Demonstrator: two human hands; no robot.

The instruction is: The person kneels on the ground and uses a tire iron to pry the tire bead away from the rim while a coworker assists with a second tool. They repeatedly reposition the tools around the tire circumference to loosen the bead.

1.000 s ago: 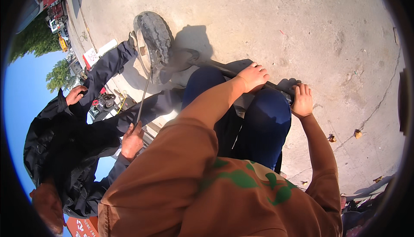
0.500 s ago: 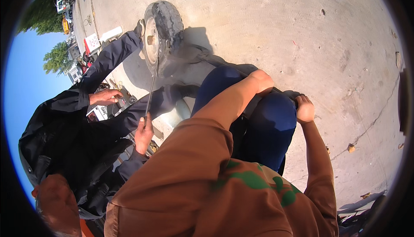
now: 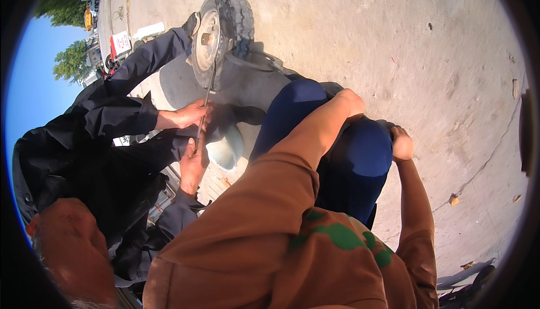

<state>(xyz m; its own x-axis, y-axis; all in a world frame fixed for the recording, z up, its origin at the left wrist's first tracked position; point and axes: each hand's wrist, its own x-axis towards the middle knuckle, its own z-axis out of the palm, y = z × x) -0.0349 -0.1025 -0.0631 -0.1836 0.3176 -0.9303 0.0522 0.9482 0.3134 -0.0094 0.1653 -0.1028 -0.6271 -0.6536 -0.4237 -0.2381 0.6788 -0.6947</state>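
Sunlit concrete floor, outdoor yard, trees out at 10 o'clock. Wheel sits on it at 11, rim facing 9, tyre on the side toward 12. Thin metal rod runs from its near rim edge down toward 9. Co-worker's two hands are on that rod, one above the other, fingers wrapped. We aren't touching wheel or rod. Our left hand is at 2, bent over past the knees; fingers hidden, can't tell what they hold. Our right hand is at 3, beside the outer knee, fingers curled against a dark piece, mostly hidden; can't tell if gripped. Pale bowl-shaped thing at 9. Co-worker in dark clothes fills 8 to 10, one shoe just beside the wheel. Dry leaf at 4.
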